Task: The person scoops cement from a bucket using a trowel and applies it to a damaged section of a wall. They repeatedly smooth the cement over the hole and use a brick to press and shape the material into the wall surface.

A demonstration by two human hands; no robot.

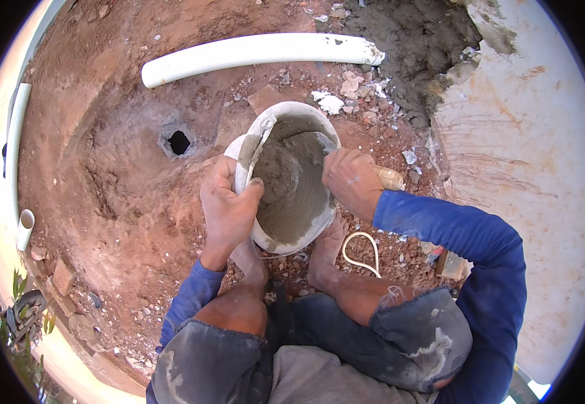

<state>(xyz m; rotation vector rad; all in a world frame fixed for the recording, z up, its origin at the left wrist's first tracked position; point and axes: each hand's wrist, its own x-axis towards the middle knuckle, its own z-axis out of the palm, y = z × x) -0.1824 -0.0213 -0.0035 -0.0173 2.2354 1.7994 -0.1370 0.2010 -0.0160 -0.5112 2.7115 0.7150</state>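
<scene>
Between my bare feet stands a white, cement-smeared bucket, holding wet grey mortar. My left hand is closed on its left rim, thumb on the inner side. The wooden handle of a trowel sticks out to the right of my right hand, which is wrapped round it. The trowel's metal blade shows only in part, against the inside of the bucket's right wall. My fingers hide the rest of the tool.
A white pipe lies across the reddish soil beyond the bucket. To the left is a dark hole in the ground. Wet mortar covers the far right beside a pale slab. A cream hose loop lies near my right foot.
</scene>
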